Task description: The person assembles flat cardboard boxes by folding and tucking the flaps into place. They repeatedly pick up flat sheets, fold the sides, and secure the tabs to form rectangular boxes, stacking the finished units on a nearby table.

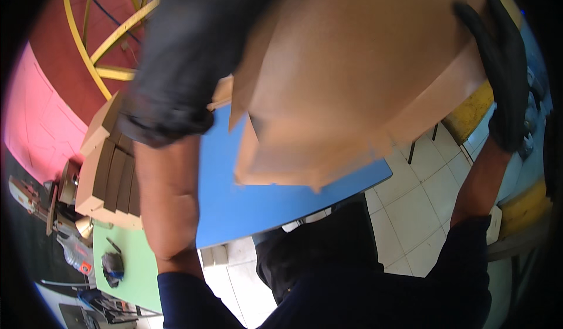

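Note:
A large brown cardboard box (358,59), partly folded with loose flaps at its lower edge, is held up close to me above the blue tabletop (226,170). My right hand (504,59), in a black glove, grips its right side, the thumb lying over the face. My left hand (205,29), also gloved in black, is raised at the upper left beside the cardboard. It is smeared by motion and its fingers are out of sight, so its hold is hidden. The box's top edge runs out of the picture.
Folded cardboard boxes (111,170) are stacked at the left. Beside them is a green table (132,264) with a small dark object (112,267) on it. A clear plastic bottle (76,252) stands at its edge. Yellow metal bars (120,32) rise behind; tiled floor (410,206) shows at right.

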A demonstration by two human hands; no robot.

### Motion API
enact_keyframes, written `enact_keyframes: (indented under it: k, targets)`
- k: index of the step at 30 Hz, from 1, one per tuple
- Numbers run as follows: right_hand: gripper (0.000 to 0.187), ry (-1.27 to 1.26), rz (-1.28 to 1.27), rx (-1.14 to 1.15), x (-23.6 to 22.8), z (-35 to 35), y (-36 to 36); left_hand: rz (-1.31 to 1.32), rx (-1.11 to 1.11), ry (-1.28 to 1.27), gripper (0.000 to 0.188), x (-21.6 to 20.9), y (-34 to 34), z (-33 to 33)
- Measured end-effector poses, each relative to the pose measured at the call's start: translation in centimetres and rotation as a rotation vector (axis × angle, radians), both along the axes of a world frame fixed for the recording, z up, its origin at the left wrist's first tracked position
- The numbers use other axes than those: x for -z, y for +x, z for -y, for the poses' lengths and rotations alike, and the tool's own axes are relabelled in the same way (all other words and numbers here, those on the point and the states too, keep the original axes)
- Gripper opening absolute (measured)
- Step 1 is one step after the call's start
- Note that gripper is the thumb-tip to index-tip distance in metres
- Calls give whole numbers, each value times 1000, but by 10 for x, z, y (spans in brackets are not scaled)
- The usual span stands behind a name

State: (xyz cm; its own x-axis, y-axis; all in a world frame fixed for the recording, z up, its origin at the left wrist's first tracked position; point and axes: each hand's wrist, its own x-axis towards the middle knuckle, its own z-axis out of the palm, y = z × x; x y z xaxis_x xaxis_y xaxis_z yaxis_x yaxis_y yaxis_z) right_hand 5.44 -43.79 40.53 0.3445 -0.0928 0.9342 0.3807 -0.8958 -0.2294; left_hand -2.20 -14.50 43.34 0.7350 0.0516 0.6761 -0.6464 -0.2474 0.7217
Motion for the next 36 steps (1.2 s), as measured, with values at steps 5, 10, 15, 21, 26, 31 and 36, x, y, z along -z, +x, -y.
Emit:
enact_keyframes:
  k: [5,10,15,21,26,31,36]
  targets:
    - [43,-35,-122,-279,-60,-21,-12,-177,210,-224,41,-8,26,-49]
    - [47,-79,101,-300,-76,-47,-11,-145,194,-403,40,10,45,-86]
    - [63,-304,-310,-355,-92,-52,9,-31,-108,14,42,27,34,-87]
    - [62,-459,-258,-494,-25,-47,65,15,-243,66,35,73,69,-106]
    - [49,-383,-367,-640,23,-58,62,-135,-18,-147,29,108,66,-139]
    - [22,-504,75,-299,97,-82,57,-171,59,-71,22,137,60,-155]
    - [29,-705,23,-322,131,-86,63,-271,178,-164,18,150,57,-168]
